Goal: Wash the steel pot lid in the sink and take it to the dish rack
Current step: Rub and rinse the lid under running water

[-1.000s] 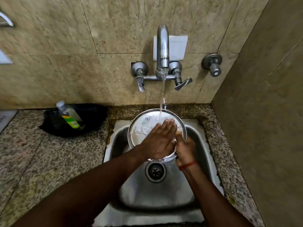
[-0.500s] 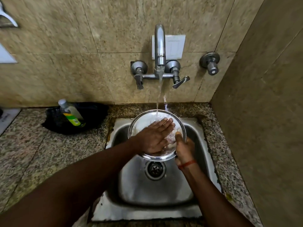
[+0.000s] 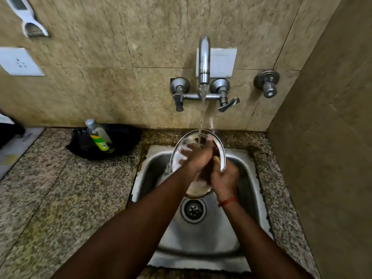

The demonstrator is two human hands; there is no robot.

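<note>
The round steel pot lid (image 3: 181, 147) is held over the steel sink (image 3: 201, 234), tilted with its far rim under the running tap (image 3: 204, 63). My right hand (image 3: 225, 178) grips the lid's right edge, thumb over the rim. My left hand (image 3: 198, 155) lies flat on the lid's inner face with fingers spread, blurred by motion. Water falls onto the lid and my left fingers. The lid's lower part shows below my hands, just above the drain (image 3: 193, 210).
A dish-soap bottle (image 3: 98, 135) leans in a black bag (image 3: 120, 141) on the granite counter left of the sink. A side wall stands close on the right. A wall socket (image 3: 19, 61) and a separate valve (image 3: 266, 83) are on the back wall. No dish rack shows.
The soap foam on the lid has rinsed away. The lid has tilted steeper, and my left hand has slid up across it under the stream.
</note>
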